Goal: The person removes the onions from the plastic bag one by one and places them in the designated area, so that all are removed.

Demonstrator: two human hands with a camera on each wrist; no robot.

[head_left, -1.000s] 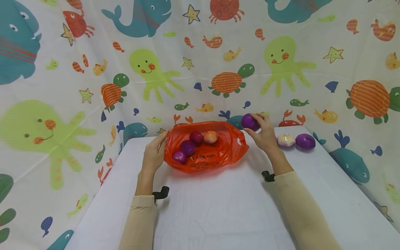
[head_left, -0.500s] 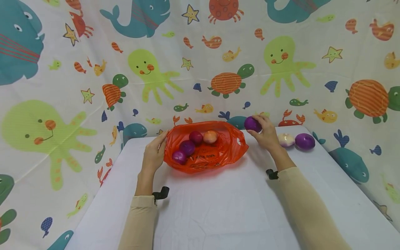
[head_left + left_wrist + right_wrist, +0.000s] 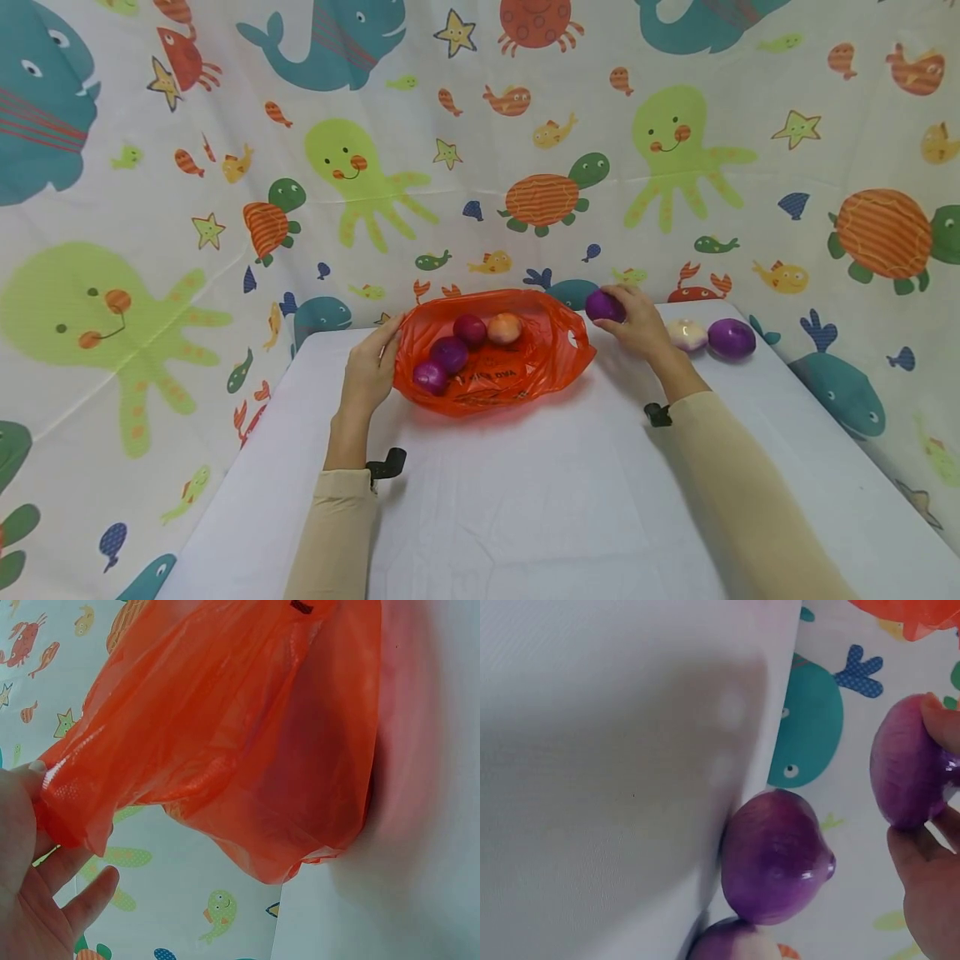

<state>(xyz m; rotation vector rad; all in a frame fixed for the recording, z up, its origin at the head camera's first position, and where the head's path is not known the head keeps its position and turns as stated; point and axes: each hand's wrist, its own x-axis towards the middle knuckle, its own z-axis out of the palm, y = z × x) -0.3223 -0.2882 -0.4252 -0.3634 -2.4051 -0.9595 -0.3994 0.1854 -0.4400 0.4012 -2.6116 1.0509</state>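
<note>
An orange plastic bag (image 3: 525, 367) lies open at the back of the white table (image 3: 525, 500). Inside it are several onions: two purple (image 3: 450, 354), one dark red (image 3: 470, 330), one peach-coloured (image 3: 505, 328). My left hand (image 3: 384, 340) pinches the bag's left rim, and the left wrist view shows my left hand (image 3: 37, 825) clamped on the bag (image 3: 225, 727). My right hand (image 3: 621, 312) grips a purple onion (image 3: 602, 305) just right of the bag, low over the table. In the right wrist view my fingers (image 3: 930, 900) curl round that onion (image 3: 907, 761).
A pale onion (image 3: 687, 334) and a purple onion (image 3: 732, 337) lie at the table's back right; both onions, the purple (image 3: 776, 859) and the pale (image 3: 731, 945), appear in the right wrist view. A sea-animal curtain (image 3: 480, 150) closes in the table on three sides.
My right hand has lowered the purple onion slightly toward the table beside the bag. The left hand and the bag have stayed put.
</note>
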